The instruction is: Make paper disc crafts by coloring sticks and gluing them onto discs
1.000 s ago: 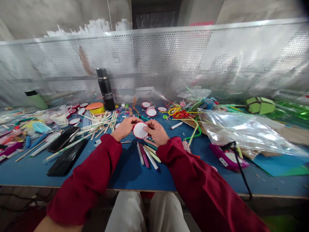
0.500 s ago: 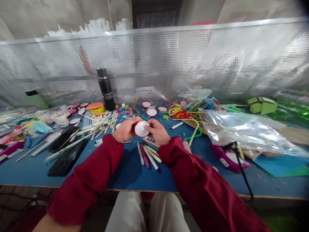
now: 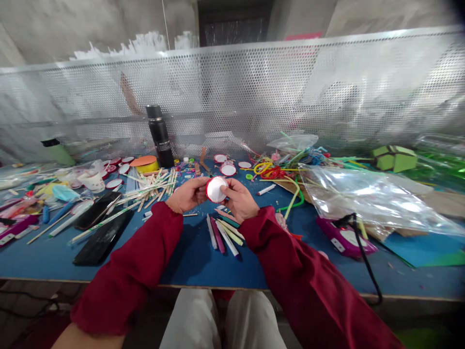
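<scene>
A white round disc with a red rim is held up over the front middle of the table, its white face turned towards me. My right hand pinches its right side, thumb on the white face. At the opposite edge, my left hand has its fingers curled against the rim; the fingertips are partly hidden. Below the hands several markers lie fanned out on the blue table. Similar red-rimmed discs lie just beyond.
A black bottle stands behind wooden sticks. Two black phones lie at left. To the right are tangled pipe cleaners, a clear plastic bag and a purple device with a black cable. A perforated metal panel runs along the back.
The disc has tilted to face me more and shifted slightly right and up. My left fingers have slid outward to its left edge; the right thumb stays on its face.
</scene>
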Demonstrator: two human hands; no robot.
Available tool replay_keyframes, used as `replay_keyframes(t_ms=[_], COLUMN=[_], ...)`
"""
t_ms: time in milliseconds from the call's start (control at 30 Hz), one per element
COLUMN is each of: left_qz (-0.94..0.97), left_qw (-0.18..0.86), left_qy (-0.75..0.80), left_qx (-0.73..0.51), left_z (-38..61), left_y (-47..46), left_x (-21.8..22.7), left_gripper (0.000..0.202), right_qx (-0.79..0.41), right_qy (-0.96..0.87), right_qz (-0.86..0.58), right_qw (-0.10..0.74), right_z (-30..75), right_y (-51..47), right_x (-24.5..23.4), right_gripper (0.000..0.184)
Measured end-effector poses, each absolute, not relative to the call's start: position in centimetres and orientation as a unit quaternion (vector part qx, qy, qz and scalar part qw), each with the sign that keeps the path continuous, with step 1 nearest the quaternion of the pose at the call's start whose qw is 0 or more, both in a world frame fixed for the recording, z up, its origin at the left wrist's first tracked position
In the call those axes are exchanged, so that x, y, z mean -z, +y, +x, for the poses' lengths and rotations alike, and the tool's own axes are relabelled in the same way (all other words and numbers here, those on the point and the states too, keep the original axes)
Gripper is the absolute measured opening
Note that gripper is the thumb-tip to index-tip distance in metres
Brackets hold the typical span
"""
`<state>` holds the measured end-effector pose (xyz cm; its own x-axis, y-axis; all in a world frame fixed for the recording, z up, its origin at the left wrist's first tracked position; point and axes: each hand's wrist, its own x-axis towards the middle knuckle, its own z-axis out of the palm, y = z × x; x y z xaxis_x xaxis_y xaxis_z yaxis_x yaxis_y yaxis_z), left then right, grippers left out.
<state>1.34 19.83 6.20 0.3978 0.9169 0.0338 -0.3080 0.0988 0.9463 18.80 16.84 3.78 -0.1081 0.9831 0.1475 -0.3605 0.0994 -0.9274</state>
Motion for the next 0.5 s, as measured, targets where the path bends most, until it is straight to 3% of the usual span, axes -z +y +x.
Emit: replay_keyframes(t_ms=[200,500], left_qz=[0.504,0.605], left_qw=[0.664,0.551], left_qy=[0.252,0.359], left_qx=[-0.492,-0.45], left_z=[0.1,-0.9], left_y=[20.3,20.1], left_x=[-6.9,-7.7], left_gripper=[0.058,0.062], right_qx=[-0.549,-0.519], right_qy=[-0.494,-0.511], right_qz=[-0.357,-0.371], right_qw=[0.572,0.576], right_z=[18.8,18.9], right_y=[17.0,16.9], right_x=[-3.7,-3.8], right_gripper=[0.041,0.037])
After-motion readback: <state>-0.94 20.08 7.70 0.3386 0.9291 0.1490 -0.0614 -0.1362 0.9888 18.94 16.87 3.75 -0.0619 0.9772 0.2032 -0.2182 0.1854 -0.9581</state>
